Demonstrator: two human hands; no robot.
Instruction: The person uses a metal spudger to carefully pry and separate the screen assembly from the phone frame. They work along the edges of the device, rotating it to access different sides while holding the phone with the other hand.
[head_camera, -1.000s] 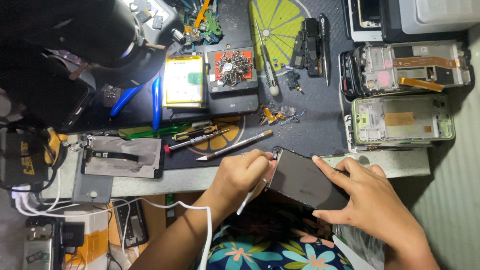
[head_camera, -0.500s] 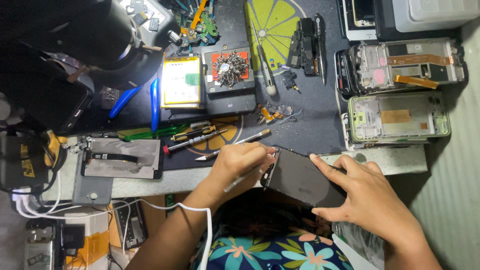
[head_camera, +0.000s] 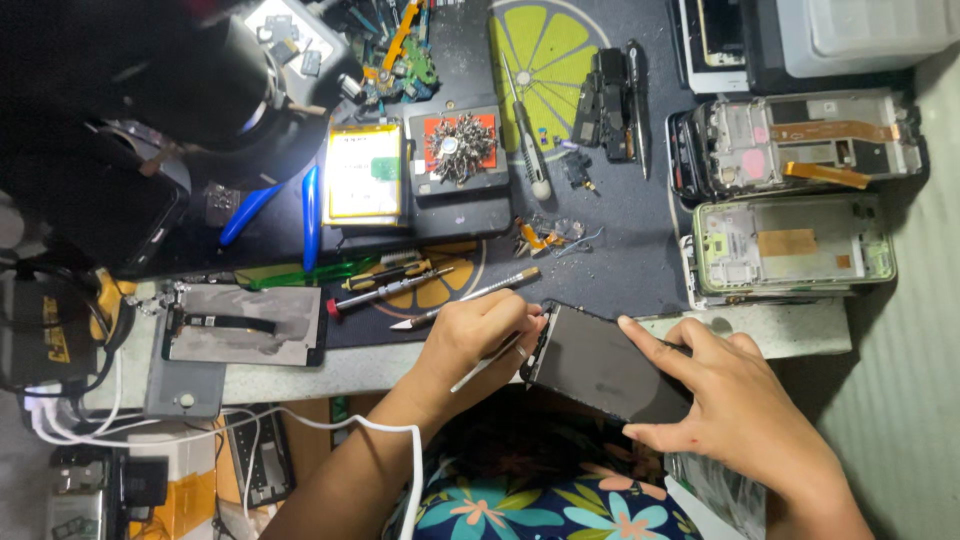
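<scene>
A dark phone screen panel (head_camera: 600, 365) is held tilted over the front edge of the workbench. My right hand (head_camera: 735, 400) grips it from the right, index finger lying across its face and thumb under its lower edge. My left hand (head_camera: 480, 335) holds a thin metal tool (head_camera: 485, 362) like a pen, its tip at the panel's left edge. A brush-tipped tool (head_camera: 465, 297) lies on the mat just above that hand.
Two opened phone frames (head_camera: 790, 245) lie at the right, a battery (head_camera: 365, 172) and a magnet pad of screws (head_camera: 457, 148) at centre. Screwdrivers (head_camera: 385, 290) rest on the dark mat. A microscope head (head_camera: 190, 80) looms at upper left. A white cable (head_camera: 330, 425) crosses my left forearm.
My left hand and the thin tool have shifted a little to the right, closer against the panel's left edge. My right hand keeps the same grip.
</scene>
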